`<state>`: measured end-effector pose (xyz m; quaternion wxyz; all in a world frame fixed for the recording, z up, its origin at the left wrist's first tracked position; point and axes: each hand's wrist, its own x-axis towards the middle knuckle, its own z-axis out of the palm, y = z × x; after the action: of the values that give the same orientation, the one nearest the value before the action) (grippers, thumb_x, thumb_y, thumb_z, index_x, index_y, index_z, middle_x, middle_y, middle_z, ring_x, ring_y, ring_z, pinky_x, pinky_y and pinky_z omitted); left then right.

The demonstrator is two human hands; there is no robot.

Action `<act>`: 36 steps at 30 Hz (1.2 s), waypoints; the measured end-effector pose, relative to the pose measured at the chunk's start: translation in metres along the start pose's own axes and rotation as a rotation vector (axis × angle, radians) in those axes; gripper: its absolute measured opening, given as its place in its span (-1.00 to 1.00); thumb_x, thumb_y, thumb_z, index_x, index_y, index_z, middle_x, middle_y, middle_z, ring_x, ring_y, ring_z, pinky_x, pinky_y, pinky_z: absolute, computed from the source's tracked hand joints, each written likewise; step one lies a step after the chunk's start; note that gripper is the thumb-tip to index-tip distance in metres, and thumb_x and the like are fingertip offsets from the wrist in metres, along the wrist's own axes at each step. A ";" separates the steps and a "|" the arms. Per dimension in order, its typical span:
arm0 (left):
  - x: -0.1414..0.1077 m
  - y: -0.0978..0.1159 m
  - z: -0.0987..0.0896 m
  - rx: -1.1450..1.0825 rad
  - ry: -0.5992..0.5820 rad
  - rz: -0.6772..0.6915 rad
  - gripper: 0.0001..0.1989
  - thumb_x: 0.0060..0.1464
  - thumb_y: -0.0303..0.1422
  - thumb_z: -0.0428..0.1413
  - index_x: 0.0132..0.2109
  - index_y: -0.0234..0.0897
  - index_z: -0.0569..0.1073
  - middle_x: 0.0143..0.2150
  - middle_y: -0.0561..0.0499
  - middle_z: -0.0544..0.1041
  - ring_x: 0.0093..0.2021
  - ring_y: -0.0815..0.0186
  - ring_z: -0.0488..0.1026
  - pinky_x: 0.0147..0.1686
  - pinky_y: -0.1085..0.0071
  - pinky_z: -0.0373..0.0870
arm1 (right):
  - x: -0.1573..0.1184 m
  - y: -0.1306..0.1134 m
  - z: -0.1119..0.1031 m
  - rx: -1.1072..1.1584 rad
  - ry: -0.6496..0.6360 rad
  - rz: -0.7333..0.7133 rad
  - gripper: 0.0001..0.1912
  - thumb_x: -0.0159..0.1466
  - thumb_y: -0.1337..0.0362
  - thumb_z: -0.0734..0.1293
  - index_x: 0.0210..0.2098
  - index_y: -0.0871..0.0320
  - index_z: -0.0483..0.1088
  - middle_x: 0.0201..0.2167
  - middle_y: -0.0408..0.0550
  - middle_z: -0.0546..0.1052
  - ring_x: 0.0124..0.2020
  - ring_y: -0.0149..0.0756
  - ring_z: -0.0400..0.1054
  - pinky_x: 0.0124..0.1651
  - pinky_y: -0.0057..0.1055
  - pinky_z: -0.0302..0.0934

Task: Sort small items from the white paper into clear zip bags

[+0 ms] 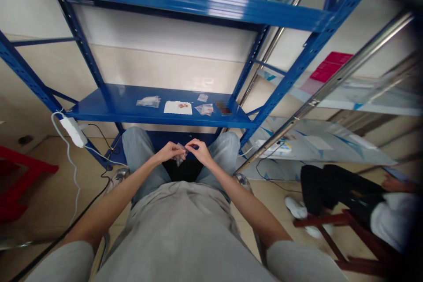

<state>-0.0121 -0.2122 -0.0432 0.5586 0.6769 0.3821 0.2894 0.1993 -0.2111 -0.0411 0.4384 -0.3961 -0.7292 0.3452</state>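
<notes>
Clear plastic bag (180,156) gripped by both hands just below a blue steel shelf (99,109)

The crumpled bag is pinched by the closed fingers of the left hand (168,152) and the right hand (200,151), with the knees beneath it. On the shelf, a white paper sheet (177,107) with red bits on it is flanked by small plastic packets (148,102) and a dark packet (223,108). Left of the shelf, a white power strip (73,131) is hung; to its right, a seated person (337,189) is seen on a red stool (343,224).
</notes>
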 end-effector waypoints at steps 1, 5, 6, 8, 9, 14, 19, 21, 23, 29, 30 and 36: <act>-0.002 -0.001 0.002 0.022 0.015 -0.003 -0.52 0.08 -0.01 0.22 -0.32 -0.45 0.63 -0.42 -0.17 0.62 -0.59 0.42 0.38 -0.59 0.51 0.22 | -0.002 0.001 0.001 0.032 -0.024 0.026 -0.82 0.24 0.14 0.40 -0.35 0.10 0.58 -0.32 -0.05 0.58 -0.23 -0.21 0.41 -0.17 -0.32 0.20; -0.004 -0.002 0.004 0.103 0.081 0.007 -0.55 0.07 -0.02 0.22 -0.42 -0.39 0.55 -0.55 -0.04 0.53 -0.64 0.44 0.31 -0.66 0.53 0.19 | -0.003 0.004 0.008 0.127 -0.057 0.124 -0.82 0.17 0.16 0.43 -0.29 0.11 0.57 -0.38 -0.10 0.58 -0.34 -0.27 0.40 -0.27 -0.38 0.17; -0.003 -0.002 0.003 0.109 0.084 0.013 -0.56 0.08 -0.02 0.21 -0.41 -0.39 0.54 -0.56 -0.02 0.51 -0.64 0.44 0.31 -0.66 0.53 0.19 | -0.001 0.005 0.010 0.138 -0.059 0.140 -0.80 0.16 0.17 0.43 -0.25 0.11 0.57 -0.38 -0.11 0.57 -0.34 -0.28 0.39 -0.28 -0.39 0.17; 0.000 -0.002 0.000 0.111 0.075 0.021 -0.58 0.09 -0.04 0.20 -0.38 -0.38 0.54 -0.55 -0.01 0.51 -0.64 0.43 0.32 -0.65 0.52 0.19 | 0.002 0.007 0.012 0.160 -0.075 0.161 -0.78 0.14 0.17 0.44 -0.24 0.11 0.57 -0.38 -0.11 0.57 -0.33 -0.28 0.40 -0.26 -0.39 0.18; 0.002 -0.002 -0.001 0.111 0.065 0.026 -0.60 0.09 -0.05 0.21 -0.36 -0.38 0.55 -0.54 -0.01 0.52 -0.62 0.42 0.33 -0.64 0.52 0.20 | 0.004 0.008 0.012 0.174 -0.085 0.169 -0.80 0.14 0.17 0.44 -0.27 0.11 0.57 -0.37 -0.11 0.58 -0.33 -0.28 0.40 -0.24 -0.38 0.19; 0.006 -0.003 -0.003 0.118 0.002 0.077 -0.73 0.07 -0.19 0.24 -0.30 -0.37 0.56 -0.42 -0.07 0.58 -0.43 0.32 0.47 -0.38 0.42 0.38 | 0.004 0.011 0.011 0.272 -0.123 0.225 -0.82 0.11 0.15 0.45 -0.40 0.14 0.52 -0.41 -0.12 0.56 -0.35 -0.31 0.39 -0.19 -0.36 0.22; -0.004 0.001 0.002 0.437 0.280 0.283 -0.60 0.02 -0.33 0.23 0.04 -0.25 0.49 -0.01 -0.14 0.54 0.01 0.10 0.46 0.04 0.15 0.36 | -0.003 0.011 0.013 0.314 -0.048 0.304 -0.79 0.05 0.14 0.45 -0.43 0.15 0.48 -0.51 -0.17 0.50 -0.45 -0.37 0.33 -0.33 -0.44 0.19; -0.010 0.006 0.004 0.566 0.363 0.345 -0.52 0.05 -0.36 0.19 0.16 -0.20 0.42 0.16 -0.17 0.43 0.18 0.05 0.35 0.15 0.07 0.28 | -0.004 0.013 0.014 0.318 0.001 0.342 -0.80 0.04 0.15 0.43 -0.45 0.16 0.46 -0.54 -0.19 0.47 -0.49 -0.40 0.31 -0.39 -0.47 0.16; -0.012 0.010 0.005 0.611 0.397 0.361 -0.54 0.09 -0.37 0.13 0.17 -0.17 0.40 0.21 -0.16 0.38 0.24 0.04 0.29 0.18 0.04 0.24 | -0.003 0.016 0.013 0.327 0.047 0.381 -0.80 0.03 0.15 0.42 -0.45 0.16 0.46 -0.55 -0.20 0.46 -0.51 -0.41 0.30 -0.42 -0.49 0.16; 0.000 0.006 0.002 0.222 0.243 0.194 -0.75 0.22 -0.23 0.04 -0.29 -0.29 0.50 -0.29 -0.06 0.53 -0.21 0.21 0.46 -0.11 0.27 0.38 | 0.001 0.025 0.009 0.449 0.122 0.453 -0.73 -0.01 0.11 0.48 -0.42 0.17 0.50 -0.51 -0.14 0.52 -0.49 -0.39 0.35 -0.39 -0.45 0.24; 0.003 0.004 0.002 0.178 0.185 0.176 -0.69 0.24 -0.18 0.03 -0.33 -0.30 0.49 -0.36 -0.05 0.53 -0.29 0.25 0.47 -0.20 0.31 0.39 | 0.001 0.025 0.009 0.465 0.133 0.442 -0.72 -0.02 0.10 0.49 -0.41 0.17 0.50 -0.51 -0.13 0.52 -0.49 -0.38 0.35 -0.37 -0.44 0.25; 0.006 -0.007 0.015 0.001 0.096 0.134 -0.54 0.19 0.04 0.08 -0.26 -0.34 0.48 -0.36 -0.08 0.57 -0.34 0.29 0.51 -0.38 0.43 0.37 | -0.006 0.013 0.018 0.500 0.048 0.312 -0.75 0.04 0.13 0.51 -0.35 0.16 0.56 -0.43 -0.09 0.59 -0.40 -0.31 0.43 -0.22 -0.36 0.31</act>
<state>0.0023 -0.2146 -0.0539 0.5184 0.6867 0.3624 0.3583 0.1882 -0.2133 -0.0608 0.4810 -0.3914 -0.5412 0.5680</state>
